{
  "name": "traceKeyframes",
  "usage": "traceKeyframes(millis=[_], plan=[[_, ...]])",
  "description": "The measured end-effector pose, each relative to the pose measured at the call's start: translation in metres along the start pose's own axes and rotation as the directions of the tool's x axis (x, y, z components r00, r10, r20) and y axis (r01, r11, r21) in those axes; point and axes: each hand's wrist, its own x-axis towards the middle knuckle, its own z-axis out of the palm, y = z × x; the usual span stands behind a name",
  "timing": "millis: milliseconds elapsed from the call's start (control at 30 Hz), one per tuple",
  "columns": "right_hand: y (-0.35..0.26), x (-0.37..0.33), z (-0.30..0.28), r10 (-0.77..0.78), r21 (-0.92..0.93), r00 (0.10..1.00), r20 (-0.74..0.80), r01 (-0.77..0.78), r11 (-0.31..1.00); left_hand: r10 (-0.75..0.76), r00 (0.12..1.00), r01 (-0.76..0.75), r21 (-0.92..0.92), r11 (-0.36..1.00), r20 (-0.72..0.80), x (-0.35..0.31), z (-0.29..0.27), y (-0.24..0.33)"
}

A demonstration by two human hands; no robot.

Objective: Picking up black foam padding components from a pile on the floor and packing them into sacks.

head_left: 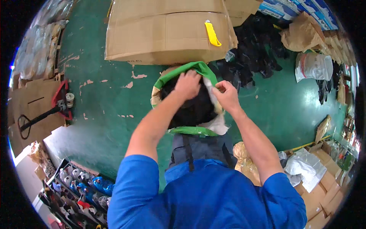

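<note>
Right in front of me stands a sack [160, 84] with a green and whitish rim, its mouth spread wide. Dark black material [190, 110] fills it; its kind I cannot make out. My left hand [188, 84] reaches across the opening to the far green rim, fingers bent against it and their tips partly hidden. At the right side of the mouth, my right hand [227, 96] pinches the pale edge between thumb and fingers. Just beyond the sack, a yellow utility knife [212, 34] lies on a large cardboard box [152, 34].
Black material [259, 49] is heaped on the green floor [103, 95] at far right, near a white sack [314, 66]. A pallet jack [42, 115] stands left. Crates of bottles [78, 187] sit at lower left; cardboard and plastic [305, 166] at lower right.
</note>
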Motion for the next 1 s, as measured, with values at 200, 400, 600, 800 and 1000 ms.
traceKeyframes(millis=[200, 400, 600, 800, 1000], plan=[[0.024, -0.082, -0.004, 0.055, -0.207, 0.996, 0.073, -0.039, 0.978, 0.093, 0.965, -0.219, 0.563, 0.797, 0.243, 0.006, -0.007, -0.056], [0.058, -0.135, 0.027, 0.405, -0.103, 0.906, 0.126, -0.394, 0.913, -0.019, 0.893, -0.365, 0.747, 0.555, 0.450, 0.019, -0.011, -0.056], [0.078, -0.121, 0.009, 0.678, 0.406, 0.683, 0.272, -0.720, 0.563, 0.197, 0.794, -0.553, 0.550, 0.626, 0.574, 0.008, -0.051, -0.081], [0.078, -0.102, 0.029, 0.253, -0.018, 0.966, -0.045, -0.254, 0.967, 0.484, 0.855, -0.518, 0.272, 0.811, 0.186, 0.026, -0.150, -0.100], [0.000, -0.068, 0.008, 0.530, 0.266, 0.832, 0.167, -0.555, 0.788, -0.309, 0.904, 0.268, -0.172, 0.948, -0.296, -0.004, -0.119, -0.092]])
